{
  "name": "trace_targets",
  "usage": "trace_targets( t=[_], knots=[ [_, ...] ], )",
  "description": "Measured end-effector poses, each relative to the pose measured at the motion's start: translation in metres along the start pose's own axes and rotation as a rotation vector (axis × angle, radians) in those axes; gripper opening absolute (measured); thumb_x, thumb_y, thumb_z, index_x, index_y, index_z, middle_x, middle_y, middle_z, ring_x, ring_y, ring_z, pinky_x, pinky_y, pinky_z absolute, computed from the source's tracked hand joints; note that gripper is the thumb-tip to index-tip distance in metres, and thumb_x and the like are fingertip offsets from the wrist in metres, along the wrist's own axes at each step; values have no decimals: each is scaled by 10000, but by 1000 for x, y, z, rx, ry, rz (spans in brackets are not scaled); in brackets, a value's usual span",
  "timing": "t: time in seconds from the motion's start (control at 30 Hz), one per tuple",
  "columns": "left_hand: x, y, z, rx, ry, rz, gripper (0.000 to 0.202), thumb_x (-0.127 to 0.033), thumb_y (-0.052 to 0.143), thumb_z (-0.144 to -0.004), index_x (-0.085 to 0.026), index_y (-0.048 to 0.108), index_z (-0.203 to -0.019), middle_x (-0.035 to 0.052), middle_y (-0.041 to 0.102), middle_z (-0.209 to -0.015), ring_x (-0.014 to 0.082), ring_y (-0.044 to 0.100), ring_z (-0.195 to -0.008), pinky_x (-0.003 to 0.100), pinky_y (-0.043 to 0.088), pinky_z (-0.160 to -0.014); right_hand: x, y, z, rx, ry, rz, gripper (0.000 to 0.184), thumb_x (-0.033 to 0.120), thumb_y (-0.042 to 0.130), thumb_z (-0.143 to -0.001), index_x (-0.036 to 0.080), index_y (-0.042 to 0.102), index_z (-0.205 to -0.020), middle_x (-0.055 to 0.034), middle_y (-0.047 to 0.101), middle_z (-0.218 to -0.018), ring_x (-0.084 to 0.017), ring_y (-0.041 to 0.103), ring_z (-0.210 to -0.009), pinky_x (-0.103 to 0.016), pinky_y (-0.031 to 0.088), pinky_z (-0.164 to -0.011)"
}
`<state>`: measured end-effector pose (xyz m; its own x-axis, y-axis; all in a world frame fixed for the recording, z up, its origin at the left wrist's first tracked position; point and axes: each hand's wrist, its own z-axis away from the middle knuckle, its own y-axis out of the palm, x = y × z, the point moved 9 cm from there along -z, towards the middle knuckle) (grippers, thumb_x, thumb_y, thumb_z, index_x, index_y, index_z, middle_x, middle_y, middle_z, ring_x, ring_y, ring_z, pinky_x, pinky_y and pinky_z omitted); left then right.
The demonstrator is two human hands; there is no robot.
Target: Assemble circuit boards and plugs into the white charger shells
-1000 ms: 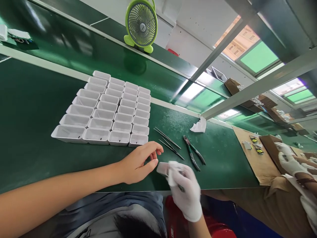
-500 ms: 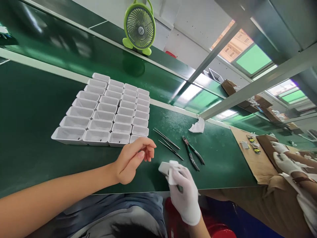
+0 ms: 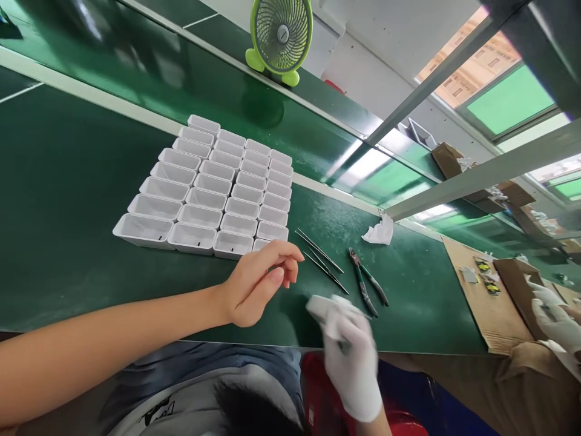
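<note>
The right hand, in a white glove, reaches in over the near edge of the green surface, its wrist outside that edge. Its fingers are closed around a pale block-like piece, pinching it toward the thumb side; the piece juts out past the fingertips to the left, while its other end is covered by the glove. Blur hides the exact contact, and whether the piece touches the surface cannot be told. It lies just inside the near edge, below the tips of the tweezers. The left hand is bare and hovers near the piece but apart from it, fingers loosely curled with the thumb alongside, gripping nothing that shows. It partly covers the near right corner of a block of white trays, set in four columns that run back toward the far edge. Right of the trays lie two pairs of tweezers, then pliers with handles pointing to the near edge. A crumpled white tissue sits against the far edge. Farther right, a brown cardboard sheet reaches the near edge, with a co-worker's gloved hand beyond it.
</note>
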<state>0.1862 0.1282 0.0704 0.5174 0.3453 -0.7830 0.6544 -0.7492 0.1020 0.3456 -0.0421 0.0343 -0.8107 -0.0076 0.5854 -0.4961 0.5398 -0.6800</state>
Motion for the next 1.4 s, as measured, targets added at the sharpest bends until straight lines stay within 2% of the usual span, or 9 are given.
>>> trace_targets(
  t=[0.1, 0.27, 0.43, 0.5, 0.6, 0.7, 0.9, 1.17, 1.4],
  knots=[
    [-1, 1, -1, 5, 7, -16, 294, -329, 355, -1083, -171, 522, -1266, 36, 597, -851, 133, 580, -702, 242, 499, -620, 13, 7, -5, 69, -150, 26, 390, 6, 619, -873, 230, 576, -1189, -91, 679, -1097, -215, 683, -1031, -406, 606, -853],
    [-1, 2, 0, 31, 14, -39, 279, -298, 357, -1082, -164, 527, -1258, 37, 602, -846, 131, 576, -693, 240, 508, -619, 26, -16, -11, -134, -212, 98, 412, -7, 620, -856, 236, 559, -1183, -110, 656, -1163, -266, 675, -1087, -435, 607, -825],
    [-6, 2, -2, 34, 51, -91, 264, -222, 373, -1050, -152, 533, -1247, 49, 600, -872, 133, 572, -708, 244, 520, -619, 17, 15, -7, 89, -200, 74, 470, -36, 584, -871, 228, 534, -1256, -99, 648, -1173, -203, 652, -1137, -394, 578, -944],
    [-14, 4, -3, 28, 119, -166, 306, -158, 428, -982, -137, 536, -1267, 102, 617, -1031, 126, 572, -711, 247, 529, -603, 12, 10, -4, 5, -70, -13, 404, 27, 617, -891, 234, 540, -1229, -84, 638, -1214, -175, 632, -1168, -348, 564, -966],
    [-25, 19, 1, 118, 264, -268, 489, -181, 497, -902, -107, 495, -1385, 204, 575, -1322, 188, 662, -912, 267, 589, -649, -7, -4, 6, -232, 450, -324, 246, 214, 681, -919, 248, 572, -1136, -37, 660, -1152, -120, 663, -973, -223, 582, -794],
    [-29, 34, 6, 231, 372, -339, 617, -329, 554, -933, -58, 431, -1473, 236, 619, -1325, 285, 646, -1205, 336, 631, -856, 7, 35, 10, -165, 900, -976, 314, 407, 671, -942, 255, 591, -1205, -42, 691, -1124, -112, 673, -834, -198, 584, -647],
    [-26, 26, 1, 155, 306, -412, 646, -499, 573, -978, -72, 451, -1447, 196, 686, -1150, 261, 673, -1092, 335, 623, -845, 56, 84, -14, 20, 1089, -1690, 308, 284, 809, -820, 210, 702, -1098, -20, 755, -1030, -97, 734, -833, -171, 622, -733],
    [-24, 24, -1, 138, 262, -405, 681, -587, 567, -972, -122, 448, -1455, 172, 675, -1118, 236, 676, -940, 307, 595, -738, 62, 88, -13, 60, 1083, -1782, 289, 302, 799, -836, 250, 752, -1117, 15, 777, -1042, -53, 743, -891, -111, 602, -796],
    [-25, 23, -2, 128, 273, -393, 694, -597, 584, -963, -102, 468, -1434, 169, 674, -1109, 226, 674, -958, 266, 585, -698, 35, 75, -6, 134, 878, -1221, 346, 498, 566, -971, 216, 741, -1071, -82, 746, -1128, -180, 739, -966, -315, 664, -765]
  ],
)
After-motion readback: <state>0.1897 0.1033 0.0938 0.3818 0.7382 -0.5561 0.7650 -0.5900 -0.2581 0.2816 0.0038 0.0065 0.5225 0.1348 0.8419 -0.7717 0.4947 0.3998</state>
